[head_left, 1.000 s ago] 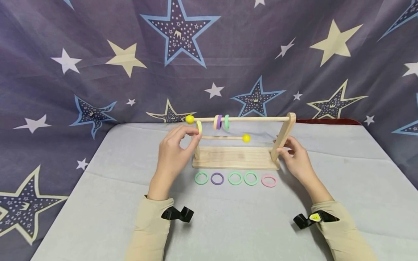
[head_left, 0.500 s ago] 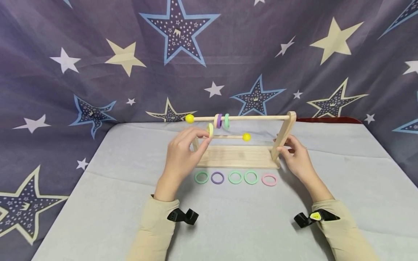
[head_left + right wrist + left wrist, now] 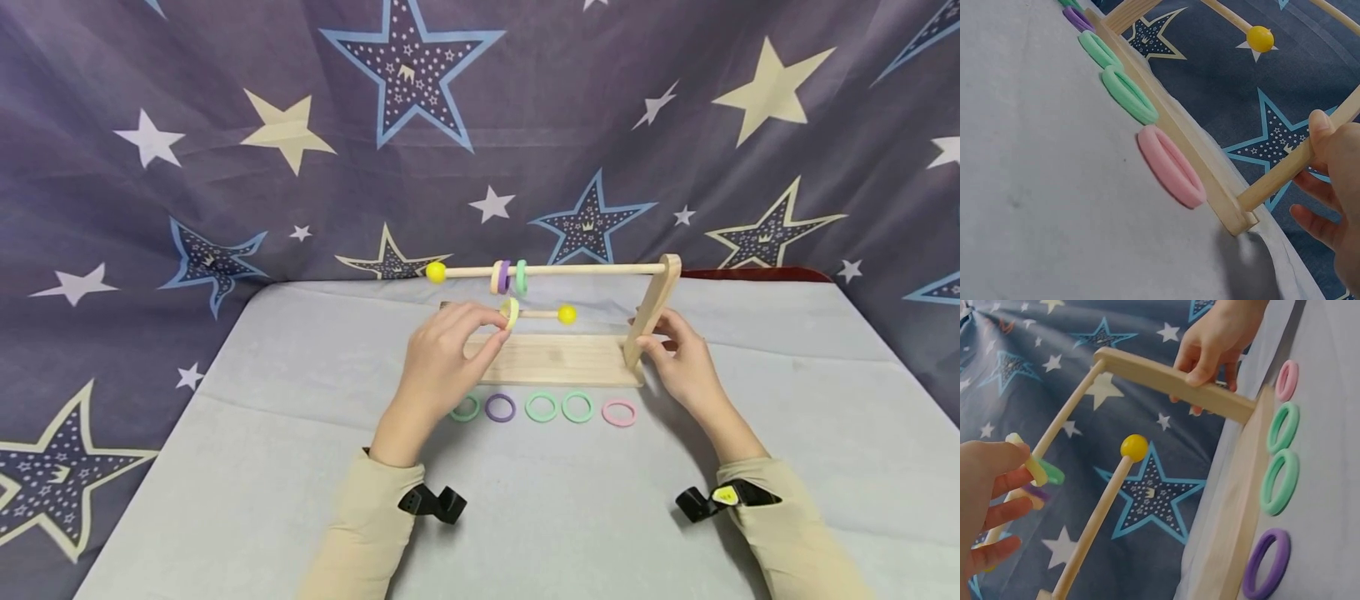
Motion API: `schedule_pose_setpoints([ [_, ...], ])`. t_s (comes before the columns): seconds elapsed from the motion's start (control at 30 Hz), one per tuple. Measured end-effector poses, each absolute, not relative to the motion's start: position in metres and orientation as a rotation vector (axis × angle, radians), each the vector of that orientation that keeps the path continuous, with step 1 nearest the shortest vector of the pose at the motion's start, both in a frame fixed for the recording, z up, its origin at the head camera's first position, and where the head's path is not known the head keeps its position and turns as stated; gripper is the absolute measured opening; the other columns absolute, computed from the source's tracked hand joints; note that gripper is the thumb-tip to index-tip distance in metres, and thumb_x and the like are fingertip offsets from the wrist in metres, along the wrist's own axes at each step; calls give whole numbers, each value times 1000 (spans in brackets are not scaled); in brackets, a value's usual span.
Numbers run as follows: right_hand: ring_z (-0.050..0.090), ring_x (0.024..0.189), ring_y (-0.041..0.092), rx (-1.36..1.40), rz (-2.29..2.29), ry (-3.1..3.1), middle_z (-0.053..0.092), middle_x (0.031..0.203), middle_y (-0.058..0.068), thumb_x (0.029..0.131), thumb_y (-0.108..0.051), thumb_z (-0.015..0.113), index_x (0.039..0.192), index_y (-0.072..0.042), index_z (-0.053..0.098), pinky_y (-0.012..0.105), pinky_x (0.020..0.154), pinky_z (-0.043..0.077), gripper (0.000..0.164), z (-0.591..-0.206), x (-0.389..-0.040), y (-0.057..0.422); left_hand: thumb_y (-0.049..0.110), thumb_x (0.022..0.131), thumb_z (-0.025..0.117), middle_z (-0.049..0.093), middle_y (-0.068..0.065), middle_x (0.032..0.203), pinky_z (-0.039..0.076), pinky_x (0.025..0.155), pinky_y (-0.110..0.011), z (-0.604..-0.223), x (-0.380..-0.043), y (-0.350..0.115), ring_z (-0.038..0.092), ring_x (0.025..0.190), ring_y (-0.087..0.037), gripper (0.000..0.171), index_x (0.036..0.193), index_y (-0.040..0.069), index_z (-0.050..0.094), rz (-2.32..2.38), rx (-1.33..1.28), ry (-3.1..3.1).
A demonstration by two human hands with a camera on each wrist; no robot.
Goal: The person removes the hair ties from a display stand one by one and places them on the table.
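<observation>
Pinching a pale yellow ring [image 3: 512, 313] by its rim, thumb and fingertips drawn in close, the left hand [image 3: 447, 352] holds it where it overlaps the lower rod [image 3: 542, 314] in the head view, yet apart from it in the left wrist view. Peach, purple and green rings [image 3: 504, 277] hang around the upper rod [image 3: 592, 269], and on the grey cloth [image 3: 570, 508] before the wooden base [image 3: 562, 360] lies a row of five rings [image 3: 541, 421], green, purple, green, green and pink, the first partly behind the left hand. Farther right, the right hand [image 3: 681, 362] grips the upright [image 3: 654, 300], thumb on one side, fingers curled behind.
</observation>
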State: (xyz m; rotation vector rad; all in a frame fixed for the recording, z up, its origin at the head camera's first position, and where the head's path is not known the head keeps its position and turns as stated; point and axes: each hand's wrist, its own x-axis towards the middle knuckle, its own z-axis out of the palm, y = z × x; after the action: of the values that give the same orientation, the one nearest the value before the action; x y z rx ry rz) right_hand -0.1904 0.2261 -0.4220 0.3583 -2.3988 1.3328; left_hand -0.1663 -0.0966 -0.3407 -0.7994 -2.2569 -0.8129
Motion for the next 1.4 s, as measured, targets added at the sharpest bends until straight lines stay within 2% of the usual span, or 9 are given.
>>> schedule_pose_setpoints([
  [0.47, 49, 99, -16, 339, 1336, -2415, 67, 114, 24, 93, -6, 66, 131, 1, 55, 20, 77, 42, 40, -419, -190, 224, 23, 92, 72, 71, 7, 103, 49, 90, -32, -352, -162, -76, 63, 103, -13, 8, 98, 19, 71, -683, -951, -2389],
  [0.7, 49, 100, -16, 353, 1328, -2411, 68, 114, 23, 94, -6, 66, 132, 2, 55, 21, 77, 42, 40, -420, -190, 225, 23, 91, 73, 71, 8, 101, 49, 86, -31, -355, -158, -68, 63, 98, -12, 9, 99, 20, 71, -667, -1006, -2409],
  [1.0, 49, 99, -16, 352, 1323, -2406, 68, 114, 23, 93, -7, 66, 131, 3, 55, 21, 78, 41, 41, -421, -189, 225, 28, 94, 70, 70, 9, 107, 47, 93, -32, -363, -151, -55, 62, 102, -11, 8, 100, 24, 70, -580, -1120, -2538],
  [1.23, 49, 100, -16, 356, 1325, -2404, 68, 114, 22, 94, -8, 66, 131, 3, 55, 22, 78, 42, 41, -422, -190, 225, 27, 92, 71, 70, 11, 103, 49, 90, -32, -368, -149, -49, 63, 94, -11, 9, 101, 24, 71, -589, -1181, -2561],
  [1.4, 50, 100, -16, 351, 1327, -2402, 68, 113, 22, 94, -10, 66, 132, 2, 55, 22, 77, 42, 41, -421, -191, 226, 30, 93, 70, 69, 13, 104, 48, 91, -31, -371, -147, -45, 62, 97, -10, 9, 101, 26, 71, -566, -1198, -2626],
])
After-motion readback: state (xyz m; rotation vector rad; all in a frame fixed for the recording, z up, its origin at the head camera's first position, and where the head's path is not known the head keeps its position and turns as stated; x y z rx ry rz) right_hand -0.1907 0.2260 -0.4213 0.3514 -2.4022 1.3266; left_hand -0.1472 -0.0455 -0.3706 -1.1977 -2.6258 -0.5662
